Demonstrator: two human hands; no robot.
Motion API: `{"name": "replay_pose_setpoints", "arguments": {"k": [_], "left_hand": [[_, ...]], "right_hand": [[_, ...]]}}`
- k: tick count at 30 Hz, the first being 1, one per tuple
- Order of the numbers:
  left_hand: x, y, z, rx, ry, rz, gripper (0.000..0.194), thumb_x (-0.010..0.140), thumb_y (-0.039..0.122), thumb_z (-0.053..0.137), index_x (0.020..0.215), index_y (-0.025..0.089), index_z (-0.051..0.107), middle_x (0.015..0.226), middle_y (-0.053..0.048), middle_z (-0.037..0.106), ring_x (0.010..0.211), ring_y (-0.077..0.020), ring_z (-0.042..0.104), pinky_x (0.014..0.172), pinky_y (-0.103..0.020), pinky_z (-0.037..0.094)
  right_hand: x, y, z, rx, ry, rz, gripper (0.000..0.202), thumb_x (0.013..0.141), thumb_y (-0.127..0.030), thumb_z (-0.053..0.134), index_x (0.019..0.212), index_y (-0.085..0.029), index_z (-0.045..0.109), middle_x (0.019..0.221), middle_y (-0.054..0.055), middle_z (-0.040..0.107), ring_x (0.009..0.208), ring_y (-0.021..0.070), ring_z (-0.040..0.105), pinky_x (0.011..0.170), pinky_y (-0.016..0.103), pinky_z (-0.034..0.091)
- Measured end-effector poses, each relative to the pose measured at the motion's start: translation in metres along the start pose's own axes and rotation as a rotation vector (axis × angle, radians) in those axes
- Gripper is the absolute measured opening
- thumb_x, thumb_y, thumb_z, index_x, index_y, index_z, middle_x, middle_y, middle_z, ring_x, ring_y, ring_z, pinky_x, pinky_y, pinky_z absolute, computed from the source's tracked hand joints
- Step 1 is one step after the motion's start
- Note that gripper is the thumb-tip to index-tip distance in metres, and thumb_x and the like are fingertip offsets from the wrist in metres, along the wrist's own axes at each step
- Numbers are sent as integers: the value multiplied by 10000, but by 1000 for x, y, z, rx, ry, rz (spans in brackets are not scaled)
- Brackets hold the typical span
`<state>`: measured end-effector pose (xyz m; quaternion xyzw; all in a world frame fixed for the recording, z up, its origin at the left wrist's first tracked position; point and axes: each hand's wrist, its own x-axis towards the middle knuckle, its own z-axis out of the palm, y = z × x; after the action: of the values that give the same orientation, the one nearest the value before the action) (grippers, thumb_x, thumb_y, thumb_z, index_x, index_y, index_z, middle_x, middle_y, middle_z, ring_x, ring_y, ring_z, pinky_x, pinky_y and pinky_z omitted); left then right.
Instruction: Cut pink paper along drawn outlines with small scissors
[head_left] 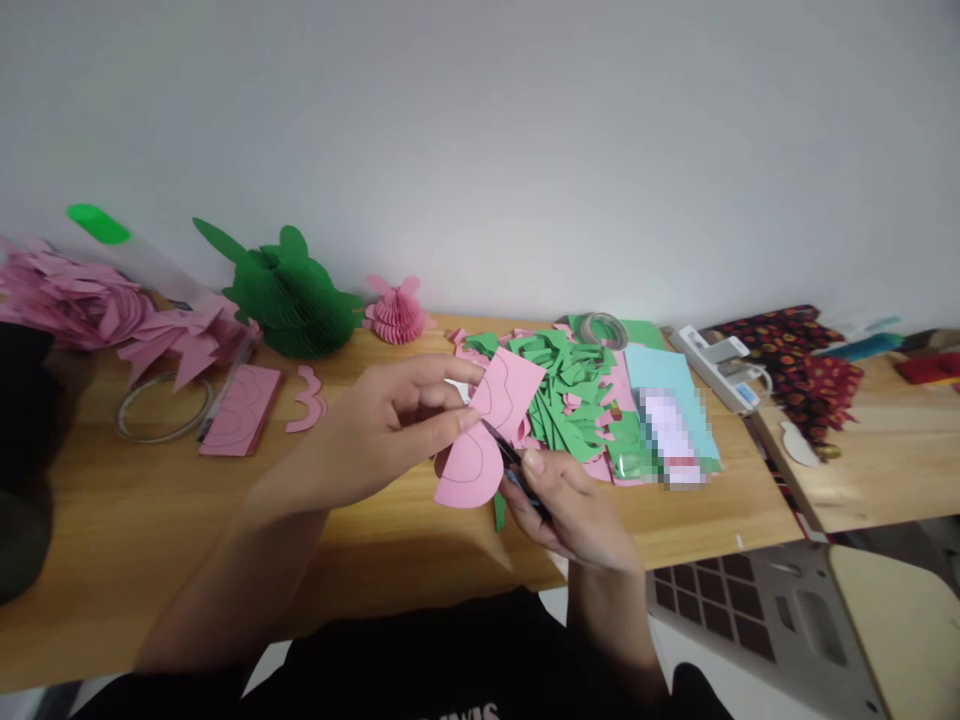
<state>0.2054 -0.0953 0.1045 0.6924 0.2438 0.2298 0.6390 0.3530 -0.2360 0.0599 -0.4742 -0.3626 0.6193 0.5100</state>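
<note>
A folded pink paper [471, 465] with curved pencil lines is pinched by my left hand [397, 420] at its left edge. Its lower right side is cut to a rounded outline. My right hand [566, 505] is closed around dark scissors [519, 468], whose blades meet the paper's right side near its middle. Behind the paper lies a heap of green and pink scraps [570, 395]. To the left, a pink stack with a drawn outline [241, 412] lies beside a cut wavy pink piece [307, 402].
A green honeycomb paper shape [296, 295] and a small pink one [399, 312] stand by the wall. Clear tape [604, 331], light blue paper [667, 375] and a power strip [720, 368] are at the right. A tape ring [163, 408] lies left on the wooden table [360, 580].
</note>
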Motion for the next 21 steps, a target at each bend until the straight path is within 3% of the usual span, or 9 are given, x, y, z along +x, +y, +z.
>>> {"name": "replay_pose_setpoints", "arguments": {"k": [9,18,21], "left_hand": [[-2,-2,0,57,29,47,131,762,262,653,877,218,699,519,51,537,473,-106,497,448,-189,428],[-3,-1,1,61,45,15,172,745,262,651,899,204,701,537,47,572,500,-113,538,456,-192,440],[-4,0,-1,43,101,8,166,731,264,668,879,192,692,570,35,607,503,-113,536,457,-202,441]], "right_hand": [[0,-3,3,-23,8,-23,525,937,-586,457,584,-198,438,386,-108,298,305,30,177,301,192,89],[0,-5,4,-30,-5,-52,522,953,-555,448,568,-205,402,407,-105,298,321,32,189,313,195,101],[-1,-3,2,-26,-6,-54,519,950,-556,456,569,-208,398,404,-107,295,315,32,185,309,197,97]]}}
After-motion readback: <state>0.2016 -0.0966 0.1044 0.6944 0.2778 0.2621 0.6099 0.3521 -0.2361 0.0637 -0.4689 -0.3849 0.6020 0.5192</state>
